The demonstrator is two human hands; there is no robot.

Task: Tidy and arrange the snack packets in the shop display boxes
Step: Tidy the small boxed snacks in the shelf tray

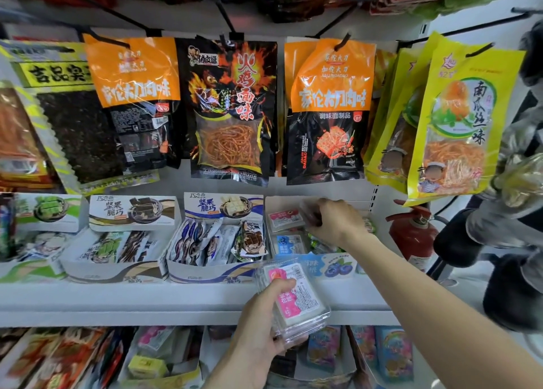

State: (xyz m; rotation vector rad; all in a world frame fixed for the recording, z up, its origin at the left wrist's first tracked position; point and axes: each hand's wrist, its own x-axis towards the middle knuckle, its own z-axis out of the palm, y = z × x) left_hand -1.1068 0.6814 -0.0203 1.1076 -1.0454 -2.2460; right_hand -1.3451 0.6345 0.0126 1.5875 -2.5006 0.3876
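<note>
My left hand (261,327) grips a small stack of clear-wrapped snack packets with a pink and white label (295,297), held in front of the shelf edge. My right hand (332,221) reaches into the blueberry-printed display box (335,266) on the right of the shelf, fingers curled round a clear packet (308,212), which is blurred. Pink (285,218) and blue (288,243) packets lie in that box. To the left stand two open boxes of nut-crisp packets, one blue (205,271) and one brown (114,271).
Large snack bags hang on hooks above, orange (329,103), black (232,109) and yellow (461,118). A red fire extinguisher (414,235) stands right of the shelf. A lower shelf holds more boxed packets (323,347). A dark blurred shape (511,241) fills the right edge.
</note>
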